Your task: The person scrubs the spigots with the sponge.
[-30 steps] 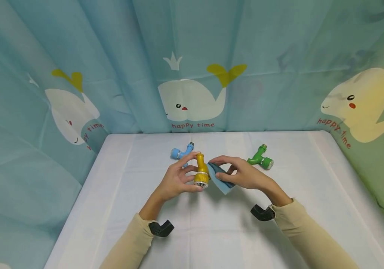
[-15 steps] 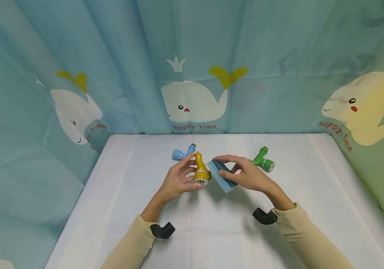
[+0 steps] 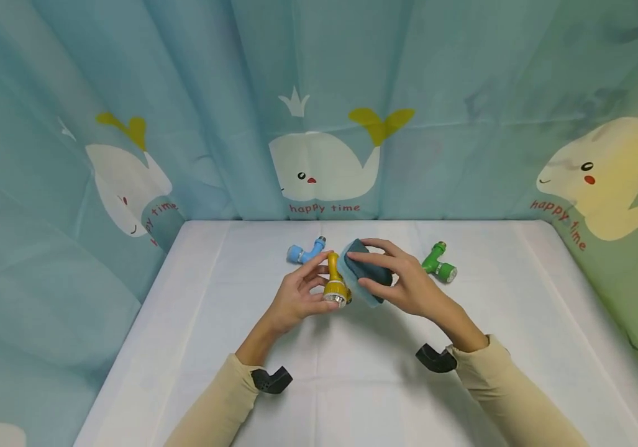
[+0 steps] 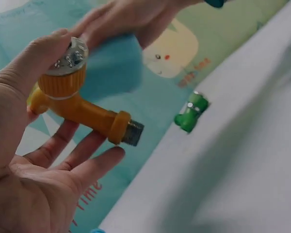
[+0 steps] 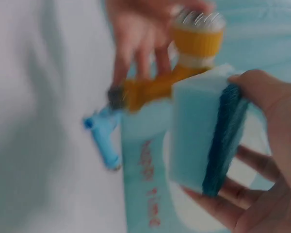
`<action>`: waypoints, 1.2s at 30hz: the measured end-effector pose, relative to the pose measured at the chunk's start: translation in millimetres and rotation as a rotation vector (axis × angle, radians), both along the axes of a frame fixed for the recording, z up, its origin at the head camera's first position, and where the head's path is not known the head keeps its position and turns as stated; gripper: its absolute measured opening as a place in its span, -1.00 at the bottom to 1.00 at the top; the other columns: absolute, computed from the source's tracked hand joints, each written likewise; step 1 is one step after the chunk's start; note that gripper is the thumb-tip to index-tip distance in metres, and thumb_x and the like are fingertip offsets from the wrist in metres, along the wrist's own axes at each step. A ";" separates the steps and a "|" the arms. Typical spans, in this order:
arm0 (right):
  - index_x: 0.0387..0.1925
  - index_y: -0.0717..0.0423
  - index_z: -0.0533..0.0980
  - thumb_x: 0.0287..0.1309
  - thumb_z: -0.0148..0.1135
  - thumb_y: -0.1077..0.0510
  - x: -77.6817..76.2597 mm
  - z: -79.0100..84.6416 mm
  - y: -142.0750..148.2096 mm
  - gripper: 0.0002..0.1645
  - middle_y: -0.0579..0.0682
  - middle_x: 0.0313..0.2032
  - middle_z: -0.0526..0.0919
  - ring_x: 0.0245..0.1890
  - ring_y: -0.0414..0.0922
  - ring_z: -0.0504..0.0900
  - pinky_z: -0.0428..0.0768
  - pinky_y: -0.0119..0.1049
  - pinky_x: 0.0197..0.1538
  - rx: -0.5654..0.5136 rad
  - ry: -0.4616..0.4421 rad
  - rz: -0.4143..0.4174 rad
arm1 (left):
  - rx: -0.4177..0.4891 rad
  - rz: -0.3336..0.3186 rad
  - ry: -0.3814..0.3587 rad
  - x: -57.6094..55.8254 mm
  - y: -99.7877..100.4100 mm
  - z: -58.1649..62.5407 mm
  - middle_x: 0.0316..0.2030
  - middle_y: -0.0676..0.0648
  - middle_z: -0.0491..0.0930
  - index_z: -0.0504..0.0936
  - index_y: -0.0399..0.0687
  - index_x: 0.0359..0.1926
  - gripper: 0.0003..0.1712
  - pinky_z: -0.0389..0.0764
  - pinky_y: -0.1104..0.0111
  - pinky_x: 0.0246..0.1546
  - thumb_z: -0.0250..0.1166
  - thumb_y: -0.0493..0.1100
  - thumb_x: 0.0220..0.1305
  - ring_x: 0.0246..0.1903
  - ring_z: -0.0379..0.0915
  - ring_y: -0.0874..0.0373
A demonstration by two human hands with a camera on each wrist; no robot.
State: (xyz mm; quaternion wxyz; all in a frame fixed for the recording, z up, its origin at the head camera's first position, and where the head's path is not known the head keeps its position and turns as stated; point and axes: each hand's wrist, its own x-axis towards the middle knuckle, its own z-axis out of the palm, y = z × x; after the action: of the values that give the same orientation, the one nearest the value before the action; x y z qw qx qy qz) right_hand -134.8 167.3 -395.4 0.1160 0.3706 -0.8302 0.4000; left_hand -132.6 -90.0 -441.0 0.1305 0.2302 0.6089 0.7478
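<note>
A yellow faucet [image 3: 335, 282] with a silver-faced knob and a threaded metal end [image 4: 134, 133] is held up off the table by my left hand [image 3: 299, 293]. The thumb lies on the knob in the left wrist view, with fingers behind the body. My right hand [image 3: 408, 279] grips a sponge [image 5: 196, 131], light blue with a dark blue scouring layer, between thumb and fingers. In the head view the sponge's pale side is right beside the faucet; whether they touch I cannot tell.
A light blue faucet [image 3: 305, 251] lies on the white table [image 3: 229, 323] behind my left hand. To the right, past my right hand, lies a green faucet [image 3: 439, 264]. A whale-printed curtain [image 3: 319, 167] hangs along the table's back and side edges.
My right hand has turned and risen with the sponge, which sits higher along the faucet's side. The left hand keeps its hold on the yellow faucet, which has tilted slightly.
</note>
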 end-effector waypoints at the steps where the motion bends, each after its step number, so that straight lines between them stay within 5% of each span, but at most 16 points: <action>1: 0.25 -0.04 0.62 0.16 0.48 0.25 -0.1 0.6 0.1 -0.41 0.15 0.35 0.45 0.14 0.08 0.61 0.70 -0.06 -0.10 -0.006 0.018 0.012 | -0.001 -0.006 0.008 -0.7 0.1 0.7 0.23 -0.33 0.40 0.21 -0.15 0.57 0.07 0.69 0.33 -0.01 0.57 -0.33 0.10 0.02 0.48 0.01; 6: 0.25 -0.07 0.63 0.19 0.48 0.22 2.1 -2.2 -0.1 -0.43 0.17 0.37 0.41 0.17 0.09 0.57 0.69 -0.13 -0.11 0.029 0.043 0.051 | -0.021 0.000 0.005 -0.8 0.5 -1.7 0.20 -0.33 0.43 0.23 -0.16 0.56 0.08 0.70 0.36 -0.09 0.60 -0.29 0.08 -0.02 0.48 0.00; 10: 0.26 -0.05 0.61 0.18 0.48 0.24 4.9 -4.6 -0.2 -0.41 0.13 0.36 0.44 0.18 0.06 0.58 0.69 -0.11 -0.11 0.005 -0.029 0.003 | -0.060 0.037 -0.013 0.4 0.2 -6.0 0.19 -0.29 0.48 0.23 -0.13 0.56 0.06 0.70 0.41 -0.15 0.57 -0.31 0.10 -0.04 0.53 0.07; 16: 0.31 -0.08 0.58 0.27 0.42 0.18 15.9 0.8 -3.1 -0.43 0.10 0.36 0.45 0.10 0.01 0.64 0.70 -0.17 -0.11 -0.021 -0.112 0.081 | -0.058 0.084 0.018 -4.0 2.0 -4.1 0.18 -0.32 0.50 0.26 -0.11 0.55 0.02 0.69 0.40 -0.15 0.53 -0.39 0.10 -0.04 0.54 0.02; 22: 0.26 -0.14 0.63 0.24 0.46 0.14 13.9 3.1 -5.4 -0.46 0.11 0.37 0.43 0.22 0.07 0.54 0.68 -0.12 -0.09 0.094 -0.006 0.071 | -0.091 0.063 0.019 -5.8 3.0 -2.3 0.21 -0.31 0.51 0.23 -0.12 0.56 0.04 0.68 0.38 -0.13 0.49 -0.48 0.10 0.01 0.46 -0.18; 28: 0.25 -0.13 0.64 0.22 0.47 0.13 7.7 2.8 -5.3 -0.46 0.14 0.39 0.41 0.22 0.10 0.50 0.66 -0.04 -0.06 0.156 0.078 -0.002 | -0.186 0.058 0.018 -3.5 1.4 -4.2 0.18 -0.23 0.55 0.26 -0.04 0.55 0.02 0.69 0.35 -0.10 0.54 -0.38 0.12 0.02 0.50 -0.08; 32: 0.22 -0.20 0.65 0.19 0.50 0.11 2.5 6.3 -5.1 -0.46 0.11 0.41 0.40 0.08 0.10 0.51 0.65 -0.09 -0.18 0.205 0.166 0.005 | -0.163 0.035 0.025 -2.5 2.5 -2.0 0.17 -0.25 0.53 0.28 -0.06 0.55 0.03 0.70 0.25 -0.02 0.56 -0.38 0.09 0.03 0.48 -0.12; 36: 0.20 -0.27 0.67 0.13 0.55 0.12 -3.2 7.8 -4.3 -0.42 0.08 0.39 0.42 -0.04 0.11 0.50 0.64 -0.11 -0.28 0.268 0.276 -0.073 | -0.187 0.040 0.012 -0.5 3.1 -0.7 0.18 -0.22 0.52 0.29 -0.05 0.54 0.03 0.70 0.30 -0.04 0.56 -0.37 0.08 0.02 0.48 -0.09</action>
State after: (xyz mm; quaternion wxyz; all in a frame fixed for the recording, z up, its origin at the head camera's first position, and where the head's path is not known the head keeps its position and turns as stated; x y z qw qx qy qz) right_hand -138.0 163.0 -387.5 0.1928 0.4036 -0.8652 0.2267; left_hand -133.0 -86.9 -441.7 0.1331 0.2093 0.6813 0.6887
